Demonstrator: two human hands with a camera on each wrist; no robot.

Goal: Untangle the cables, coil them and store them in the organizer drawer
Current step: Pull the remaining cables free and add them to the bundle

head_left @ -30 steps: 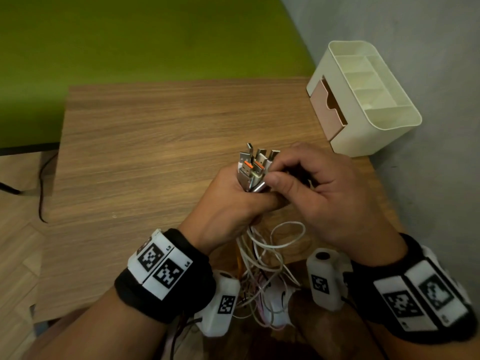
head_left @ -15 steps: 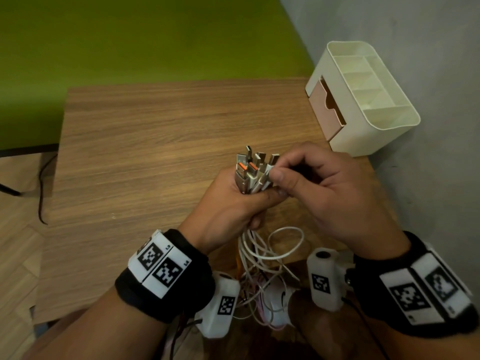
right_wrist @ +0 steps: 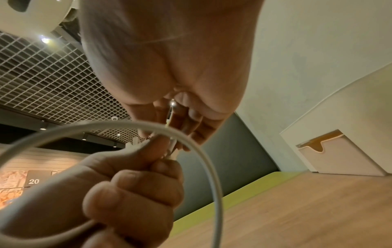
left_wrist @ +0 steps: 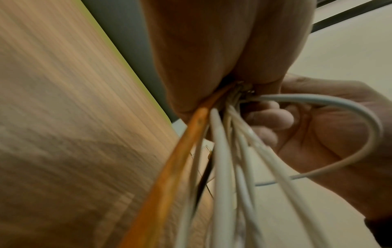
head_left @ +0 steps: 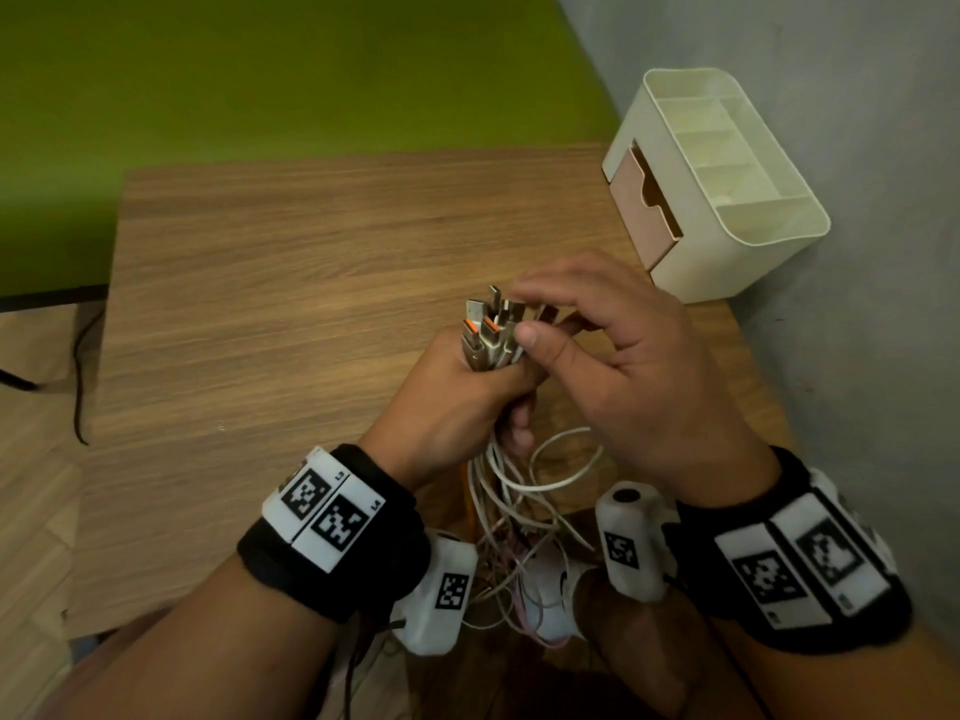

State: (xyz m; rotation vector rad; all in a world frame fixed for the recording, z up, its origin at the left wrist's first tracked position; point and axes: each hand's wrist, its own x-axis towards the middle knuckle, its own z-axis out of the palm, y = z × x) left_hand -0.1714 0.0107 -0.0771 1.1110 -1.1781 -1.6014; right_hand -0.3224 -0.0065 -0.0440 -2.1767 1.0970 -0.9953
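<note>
My left hand [head_left: 457, 402] grips a bundle of cables [head_left: 511, 485] just below their USB plugs [head_left: 485, 330], which stick up out of the fist. Most cables are white [left_wrist: 222, 151] and one is orange [left_wrist: 180, 151]. They hang down in loose, tangled loops towards my lap. My right hand [head_left: 608, 366] is over the plugs from the right, its thumb against the bundle, and it pinches one plug [right_wrist: 171, 110] between thumb and fingers. In the right wrist view the left hand [right_wrist: 131, 193] is a fist around the cables, with a white loop [right_wrist: 203, 151] arching over it.
A cream organizer [head_left: 779, 236] with open top compartments stands at the wooden table's [head_left: 291, 283] far right corner against the grey wall. Its pinkish drawer [head_left: 641, 200] faces left and looks pulled out slightly. A green wall is behind the table.
The right hand's fingers have uncurled and spread over the plug tips, and both hands have shifted slightly. The left hand still grips the bundle.
</note>
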